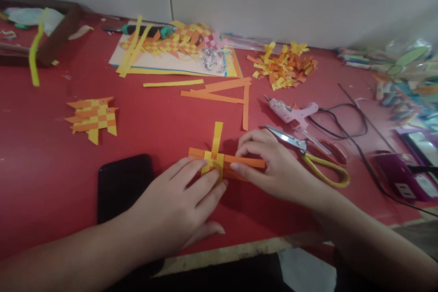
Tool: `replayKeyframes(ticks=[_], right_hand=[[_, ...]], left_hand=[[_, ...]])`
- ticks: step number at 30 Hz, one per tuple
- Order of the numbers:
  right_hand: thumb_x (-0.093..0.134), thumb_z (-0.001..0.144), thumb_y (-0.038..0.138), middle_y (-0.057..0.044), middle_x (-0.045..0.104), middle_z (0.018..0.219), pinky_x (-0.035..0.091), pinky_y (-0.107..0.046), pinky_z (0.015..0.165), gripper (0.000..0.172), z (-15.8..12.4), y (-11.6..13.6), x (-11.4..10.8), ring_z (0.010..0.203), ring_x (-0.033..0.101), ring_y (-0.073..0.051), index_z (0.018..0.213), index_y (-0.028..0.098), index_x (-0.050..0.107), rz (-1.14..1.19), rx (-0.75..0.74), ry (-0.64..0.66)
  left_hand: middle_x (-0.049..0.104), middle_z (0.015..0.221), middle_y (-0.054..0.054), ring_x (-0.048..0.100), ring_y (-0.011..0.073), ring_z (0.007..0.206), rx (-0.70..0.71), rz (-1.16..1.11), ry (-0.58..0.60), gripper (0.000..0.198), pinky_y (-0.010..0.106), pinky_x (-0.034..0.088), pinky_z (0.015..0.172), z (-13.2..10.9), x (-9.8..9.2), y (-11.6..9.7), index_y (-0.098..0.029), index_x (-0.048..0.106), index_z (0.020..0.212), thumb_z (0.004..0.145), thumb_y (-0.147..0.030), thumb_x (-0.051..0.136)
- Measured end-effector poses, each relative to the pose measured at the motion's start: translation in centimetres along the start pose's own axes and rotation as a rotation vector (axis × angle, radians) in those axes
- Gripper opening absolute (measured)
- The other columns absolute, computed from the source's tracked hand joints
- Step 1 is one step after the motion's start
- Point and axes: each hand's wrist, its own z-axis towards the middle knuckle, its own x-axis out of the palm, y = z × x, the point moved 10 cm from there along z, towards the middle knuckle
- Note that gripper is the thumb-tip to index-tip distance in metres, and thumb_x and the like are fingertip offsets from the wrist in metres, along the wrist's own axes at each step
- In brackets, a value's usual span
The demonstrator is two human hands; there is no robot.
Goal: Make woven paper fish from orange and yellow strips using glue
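Note:
A small piece of woven orange and yellow paper strips point(221, 160) lies on the red table, with one yellow strip standing out toward the back. The fingers of my left hand point(185, 200) lie stretched across its left and near side, pressing it down, with the thumb apart on the table. My right hand point(265, 159) pinches the orange paper strips point(251, 162) that reach out on the right; part of them is hidden by the fingers. Scissors point(316, 157) with red and yellow handles lie just beyond my right wrist.
A black phone point(125, 182) lies by my left forearm, two woven fish point(94, 118) farther left. Behind are loose orange strips point(219, 96), paper scraps point(285, 66) and finished weaves on cardboard point(153, 61). A pink glue gun point(292, 112) and a purple object point(407, 175) stand right.

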Motion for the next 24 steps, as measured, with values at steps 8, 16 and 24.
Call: replayKeyframes(ticks=[8,16,24], right_hand=[[0.059,0.089,0.026,-0.003,0.062,0.085,0.045,-0.035,0.078,0.021,0.1,-0.1,-0.6,0.084,0.057,-0.018,0.069,0.02,0.06,0.071,-0.012,-0.054],[0.05,0.094,0.034,-0.006,0.07,0.098,0.045,-0.04,0.085,0.021,0.0,0.6,-0.7,0.094,0.061,-0.022,0.094,0.022,0.067,0.198,-0.107,-0.002],[0.037,0.086,0.024,-0.008,0.071,0.111,0.038,-0.05,0.09,0.04,-0.4,1.6,-0.1,0.102,0.06,-0.028,0.111,0.019,0.068,0.073,-0.326,0.054]], left_hand=[[0.071,0.116,0.012,0.06,0.0351,0.107,0.012,0.005,-0.017,0.051,0.051,0.048,0.097,-0.1,-0.1,0.0,-0.009,0.07,0.115,0.091,-0.052,0.059],[0.069,0.119,0.014,0.06,0.0342,0.11,0.0,-0.008,0.002,0.05,0.051,0.047,0.098,0.0,0.2,0.1,-0.01,0.069,0.114,0.09,-0.053,0.061],[0.07,0.121,0.012,0.063,0.0338,0.103,-0.002,0.002,0.011,0.048,0.052,0.049,0.095,-0.1,0.4,0.2,-0.011,0.071,0.11,0.09,-0.054,0.059]])
